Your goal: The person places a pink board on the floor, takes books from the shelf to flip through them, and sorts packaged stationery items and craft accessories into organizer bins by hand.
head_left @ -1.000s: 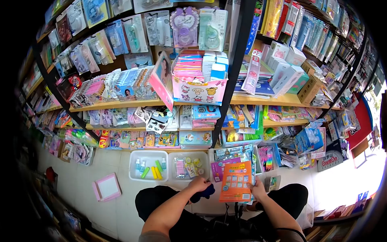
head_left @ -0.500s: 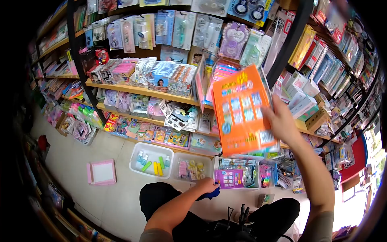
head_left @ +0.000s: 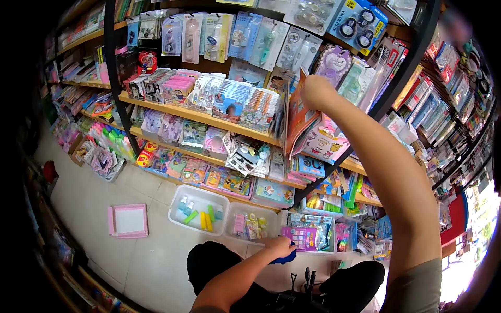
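My right hand point(head_left: 319, 94) reaches to the shelf and grips the top of an orange booklet point(head_left: 299, 125). The booklet stands almost edge-on on the middle shelf, right of the boxes of packaged pens point(head_left: 245, 104). A box with cartoon figures point(head_left: 324, 143) sits just right of it. Low down, my left hand point(head_left: 279, 246) is closed on a dark blue cloth point(head_left: 285, 257). That hand is near a white bin point(head_left: 330, 250) holding a purple booklet point(head_left: 299, 238) and other packets. Part of my right fingers is hidden behind the booklet.
On the floor stand a white tub point(head_left: 170, 215) with small bottles and coloured sticks, a clear bin point(head_left: 229, 229) and a pink-edged tray point(head_left: 111, 221). A black shelf post point(head_left: 404, 68) rises at the right. Blister packs point(head_left: 269, 44) hang above the shelf.
My right hand has carried the orange booklet up and left onto the shelf, turning it from face-on to nearly edge-on. My left hand keeps the blue cloth. The view has shifted slightly.
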The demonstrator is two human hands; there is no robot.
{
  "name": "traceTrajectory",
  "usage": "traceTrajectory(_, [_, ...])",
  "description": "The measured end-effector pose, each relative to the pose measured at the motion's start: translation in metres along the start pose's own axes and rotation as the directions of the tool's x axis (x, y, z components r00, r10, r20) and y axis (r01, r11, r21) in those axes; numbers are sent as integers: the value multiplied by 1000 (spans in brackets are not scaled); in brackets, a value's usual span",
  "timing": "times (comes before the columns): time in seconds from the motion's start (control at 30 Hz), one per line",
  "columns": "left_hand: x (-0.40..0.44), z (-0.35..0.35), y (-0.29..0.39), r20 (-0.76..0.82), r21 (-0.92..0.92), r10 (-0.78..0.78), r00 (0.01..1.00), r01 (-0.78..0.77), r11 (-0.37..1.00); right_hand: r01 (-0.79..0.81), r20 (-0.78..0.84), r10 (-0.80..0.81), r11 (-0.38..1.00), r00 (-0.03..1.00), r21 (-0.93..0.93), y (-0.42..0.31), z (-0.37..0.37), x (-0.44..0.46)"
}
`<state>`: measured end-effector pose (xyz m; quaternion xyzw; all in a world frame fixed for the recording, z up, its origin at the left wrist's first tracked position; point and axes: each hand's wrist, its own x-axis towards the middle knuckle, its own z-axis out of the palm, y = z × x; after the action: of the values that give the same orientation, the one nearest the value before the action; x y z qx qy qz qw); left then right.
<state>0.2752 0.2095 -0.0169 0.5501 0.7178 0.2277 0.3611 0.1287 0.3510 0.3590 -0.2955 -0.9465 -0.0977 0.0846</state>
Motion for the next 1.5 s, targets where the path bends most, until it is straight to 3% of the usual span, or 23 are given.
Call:
traceTrajectory(0.03, [-4, -5, 4, -19, -14, 9, 1000, -9, 1000, 26, 111, -11, 991, 994, -131, -6, 0, 7])
traceTrajectory(0.13, [-2, -3, 3, -59, -9, 49, 997, -50, 999, -18, 139, 39, 989, 989, -149, -5, 28, 40])
traceTrajectory(0.43, [5, -2, 10, -15, -106, 53, 998, -55, 993, -235, -166, 263, 957, 950, 171, 13, 95, 77])
traceTrajectory(0.53, [6, -5, 15, 10, -94, 44, 999, -43, 995, -96, -14, 101, 971, 995, 221, 19, 83, 72])
traceTrajectory(0.57, [8, 0, 14, 11, -92, 44, 999, -43, 995, -176, 182, 120, 926, 976, 335, 14, 69, 69])
traceTrajectory(0.67, [9, 3, 13, 16, -87, 50, 999, -48, 995, -147, 89, 119, 879, 989, 454, 1, 45, 45])
traceTrajectory(0.77, [8, 3, 11, 44, -73, 42, 998, -39, 997, -102, 21, 102, 904, 995, 416, 8, 33, 30])
traceTrajectory(0.87, [5, -1, 12, 36, -66, 24, 999, -21, 998, 48, -197, 42, 901, 979, 432, 28, 27, -9])
traceTrajectory(0.93, [6, 3, 9, 12, -58, 30, 999, -29, 998, 356, -537, -63, 812, 841, 462, 47, 45, -43])
traceTrajectory(1.0, [8, 9, 7, -25, -54, 27, 999, -28, 998, 352, -400, -123, 741, 908, 572, 63, 52, -95])
traceTrajectory(1.07, [7, 9, 7, 12, -10, 28, 1000, -28, 1000, 362, -298, -226, 741, 927, 566, 91, 92, -146])
traceTrajectory(1.13, [9, 19, -1, 40, 86, 40, 998, -44, 995, 122, -20, -148, 726, 989, 676, 117, 149, -196])
traceTrajectory(1.2, [7, 27, -7, 87, 130, 15, 996, -27, 991, -224, 377, -81, 682, 923, 696, 162, 248, -245])
traceTrajectory(1.23, [8, 28, -9, 99, 156, 2, 995, -17, 988, -478, 557, -11, 500, 830, 722, 186, 310, -277])
traceTrajectory(1.27, [9, 29, -8, 132, 186, -17, 991, -8, 983, -738, 730, 155, 277, 666, 615, 192, 342, -301])
traceTrajectory(1.3, [9, 29, -8, 163, 218, -39, 986, 2, 976, -896, 867, 250, 6, 430, 443, 196, 370, -324])
traceTrajectory(1.37, [11, 31, -9, 196, 259, -72, 978, 20, 966, -893, 949, 267, -368, 165, 259, 209, 444, -374])
traceTrajectory(1.47, [14, 37, -13, 218, 266, -94, 971, 34, 963, -764, 960, 274, -631, -55, 136, 188, 501, -413])
traceTrajectory(1.5, [14, 35, -12, 224, 258, -90, 970, 30, 966, -628, 987, 155, -773, -50, 89, 175, 515, -421])
